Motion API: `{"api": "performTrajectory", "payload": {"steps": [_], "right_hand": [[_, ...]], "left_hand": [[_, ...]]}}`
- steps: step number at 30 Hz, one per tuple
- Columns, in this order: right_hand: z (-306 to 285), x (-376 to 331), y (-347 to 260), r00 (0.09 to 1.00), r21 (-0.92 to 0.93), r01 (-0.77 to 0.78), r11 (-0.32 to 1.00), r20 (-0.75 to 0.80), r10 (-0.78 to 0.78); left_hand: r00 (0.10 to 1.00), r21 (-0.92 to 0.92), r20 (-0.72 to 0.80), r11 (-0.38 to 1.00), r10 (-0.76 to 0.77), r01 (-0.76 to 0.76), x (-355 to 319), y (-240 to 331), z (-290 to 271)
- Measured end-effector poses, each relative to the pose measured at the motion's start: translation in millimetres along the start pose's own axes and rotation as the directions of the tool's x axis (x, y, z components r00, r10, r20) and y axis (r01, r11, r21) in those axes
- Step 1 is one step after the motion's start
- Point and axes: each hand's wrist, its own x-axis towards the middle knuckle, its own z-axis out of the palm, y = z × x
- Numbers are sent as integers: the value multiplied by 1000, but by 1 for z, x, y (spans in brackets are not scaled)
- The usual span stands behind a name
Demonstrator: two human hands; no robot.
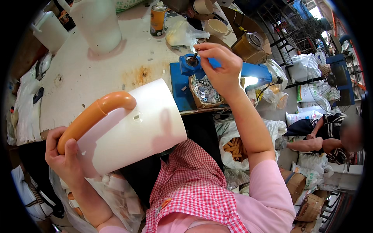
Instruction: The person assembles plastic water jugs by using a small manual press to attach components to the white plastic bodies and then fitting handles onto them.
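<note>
My left hand (64, 155) is wrapped round the lower end of an orange curved handle (99, 108). This handle lies along a white plastic cylinder (155, 124), tilted over my lap, with its upper end against the wall near a small slotted hole. Over a blue bench machine (190, 69), my right hand (223, 64) pinches with thumb and forefinger beside a dark upright pin. Whatever sits between those fingertips is too small to make out. Just below that hand, a small carton (206, 92) holds many metal washers or similar small parts.
A spray can (158, 18), a white jug (95, 27) and a plastic bag (184, 34) stand on the worn white table (116, 70). A sack of orange parts (235, 148) lies beside my right leg. At the right, another person (326, 132) sits near a floor fan.
</note>
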Motion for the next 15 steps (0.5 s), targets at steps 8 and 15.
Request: {"api": "performTrajectory", "payload": {"steps": [8, 15], "right_hand": [[-14, -4, -14, 991, -70, -81, 994, -117, 72], [-7, -52, -73, 630, 668, -730, 143, 577, 520]], "left_hand": [[996, 30, 30, 996, 82, -83, 2, 4, 4], [997, -32, 4, 997, 76, -76, 37, 0, 0]]}}
